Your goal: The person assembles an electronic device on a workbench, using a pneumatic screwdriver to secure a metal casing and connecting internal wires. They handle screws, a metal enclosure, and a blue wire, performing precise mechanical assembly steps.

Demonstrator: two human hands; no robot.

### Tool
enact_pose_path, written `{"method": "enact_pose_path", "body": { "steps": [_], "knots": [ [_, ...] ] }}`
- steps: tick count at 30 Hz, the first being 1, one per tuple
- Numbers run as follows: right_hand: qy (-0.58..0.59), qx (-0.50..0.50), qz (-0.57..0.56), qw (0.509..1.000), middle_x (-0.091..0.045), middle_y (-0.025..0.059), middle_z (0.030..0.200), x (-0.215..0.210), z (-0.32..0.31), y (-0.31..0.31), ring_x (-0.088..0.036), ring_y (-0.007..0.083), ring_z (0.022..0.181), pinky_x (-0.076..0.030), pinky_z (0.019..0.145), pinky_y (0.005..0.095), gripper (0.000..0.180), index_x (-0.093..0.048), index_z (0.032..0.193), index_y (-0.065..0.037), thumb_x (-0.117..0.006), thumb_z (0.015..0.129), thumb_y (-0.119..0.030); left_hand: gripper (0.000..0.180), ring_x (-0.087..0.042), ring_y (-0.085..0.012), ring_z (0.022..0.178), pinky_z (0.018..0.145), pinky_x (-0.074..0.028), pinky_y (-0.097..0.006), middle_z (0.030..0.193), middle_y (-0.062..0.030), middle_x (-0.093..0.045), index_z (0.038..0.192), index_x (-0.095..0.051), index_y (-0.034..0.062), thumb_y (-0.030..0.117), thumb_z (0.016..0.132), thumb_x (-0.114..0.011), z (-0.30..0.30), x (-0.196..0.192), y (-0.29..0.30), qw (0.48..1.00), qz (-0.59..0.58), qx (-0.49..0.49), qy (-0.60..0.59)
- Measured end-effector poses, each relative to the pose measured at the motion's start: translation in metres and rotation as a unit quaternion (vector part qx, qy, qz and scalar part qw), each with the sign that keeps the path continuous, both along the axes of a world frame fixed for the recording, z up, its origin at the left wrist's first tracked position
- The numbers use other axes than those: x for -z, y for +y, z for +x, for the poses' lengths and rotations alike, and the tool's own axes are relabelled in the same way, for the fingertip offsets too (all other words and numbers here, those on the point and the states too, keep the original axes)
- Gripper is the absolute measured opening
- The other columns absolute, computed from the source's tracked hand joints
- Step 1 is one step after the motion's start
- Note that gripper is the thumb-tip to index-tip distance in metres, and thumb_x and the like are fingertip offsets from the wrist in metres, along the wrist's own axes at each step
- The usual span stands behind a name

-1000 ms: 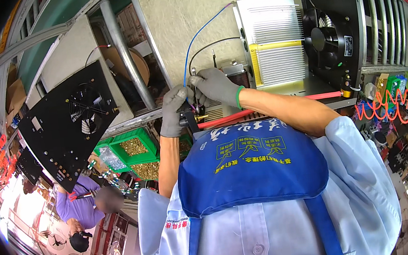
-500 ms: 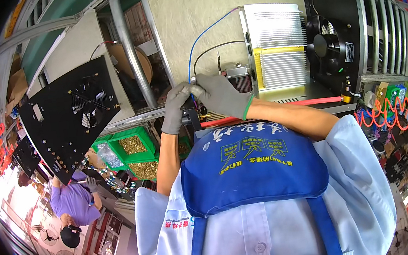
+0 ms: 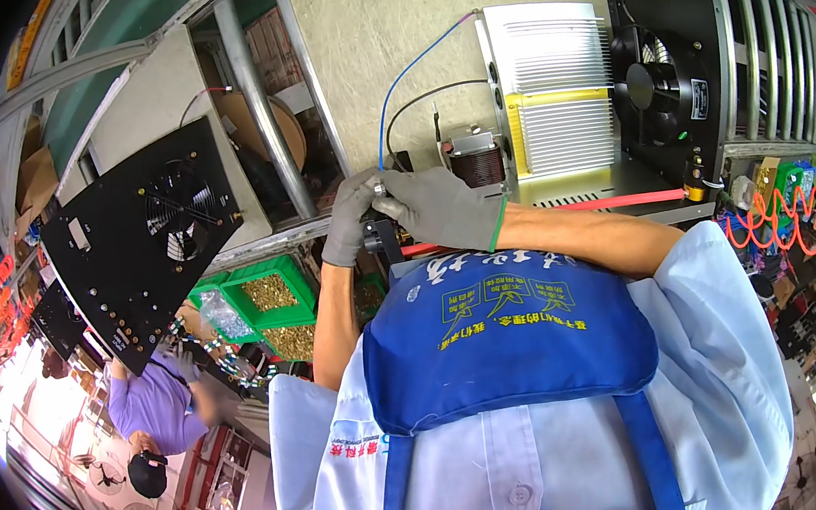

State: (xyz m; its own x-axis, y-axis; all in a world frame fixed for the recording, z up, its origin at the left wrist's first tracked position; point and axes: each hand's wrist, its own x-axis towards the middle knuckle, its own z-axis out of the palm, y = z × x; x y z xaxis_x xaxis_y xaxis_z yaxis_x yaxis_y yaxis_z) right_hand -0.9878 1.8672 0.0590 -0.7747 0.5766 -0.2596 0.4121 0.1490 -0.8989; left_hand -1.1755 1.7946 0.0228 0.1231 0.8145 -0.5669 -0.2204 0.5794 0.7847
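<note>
Both my hands wear grey gloves and meet just in front of the blue apron. My left hand [image 3: 352, 219] is closed, fingertips against the other hand. My right hand [image 3: 448, 208] reaches across in a pinch, with a small silver metal piece [image 3: 379, 189] showing between the thumbs. A blue wire [image 3: 407, 66] and a black wire [image 3: 421, 102] curve from the finned silver heat sink [image 3: 555, 57] down to my fingers; their ends are hidden there. Beside my right hand sits a small dark coil block with a metal top [image 3: 475, 162].
A black panel with a fan [image 3: 656, 86] stands right of the heat sink. Another black fan panel [image 3: 133, 226] is at left, near a co-worker in purple [image 3: 149, 410]. Green bins [image 3: 304, 292] hold brass-coloured parts. A red tube [image 3: 613, 201] and coiled orange hose [image 3: 808, 230] lie right.
My hands have drawn slightly toward my body, and the silver piece now shows between the thumbs. More of the coil block is uncovered. The co-worker's arm has moved.
</note>
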Motion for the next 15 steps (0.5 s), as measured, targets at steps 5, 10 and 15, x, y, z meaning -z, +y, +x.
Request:
{"method": "enact_pose_path", "body": {
  "steps": [5,10,15],
  "knots": [
    [0.005,-0.036,0.020,0.999,-0.067,0.0205,0.079,-0.006,0.002,0.000,-0.067,0.0401,0.070,-0.052,0.060,0.0496,0.034,-0.054,0.115,-0.001,-0.056,0.102,-0.032,0.037,-0.061,-0.0124,0.092,0.086,-0.047,-0.028,0.096,-0.0033,-0.068,0.105,-0.070,-0.0022,0.031,0.100,-0.055,-0.007,0.019,-0.006,1.000,0.009,0.010,0.001],
    [0.030,-0.023,0.027,0.999,-0.068,0.0205,0.083,-0.002,0.003,-0.002,-0.068,0.0398,0.070,-0.053,0.060,0.0489,0.036,-0.054,0.118,-0.002,-0.058,0.101,-0.033,0.035,-0.060,-0.0142,0.095,0.088,-0.047,-0.030,0.096,-0.0043,-0.067,0.101,-0.068,-0.0032,0.029,0.100,-0.056,-0.003,0.023,-0.013,0.997,-0.009,-0.014,0.072],
    [0.033,0.001,-0.023,0.999,-0.069,0.0216,0.085,-0.008,0.000,0.003,-0.068,0.0432,0.073,-0.052,0.063,0.0523,0.036,-0.055,0.117,-0.004,-0.055,0.102,-0.037,0.033,-0.060,-0.0142,0.094,0.086,-0.047,-0.030,0.096,-0.0049,-0.067,0.101,-0.067,-0.0047,0.026,0.099,-0.056,-0.004,0.028,-0.016,0.998,-0.005,-0.036,0.050]
  ]
}}
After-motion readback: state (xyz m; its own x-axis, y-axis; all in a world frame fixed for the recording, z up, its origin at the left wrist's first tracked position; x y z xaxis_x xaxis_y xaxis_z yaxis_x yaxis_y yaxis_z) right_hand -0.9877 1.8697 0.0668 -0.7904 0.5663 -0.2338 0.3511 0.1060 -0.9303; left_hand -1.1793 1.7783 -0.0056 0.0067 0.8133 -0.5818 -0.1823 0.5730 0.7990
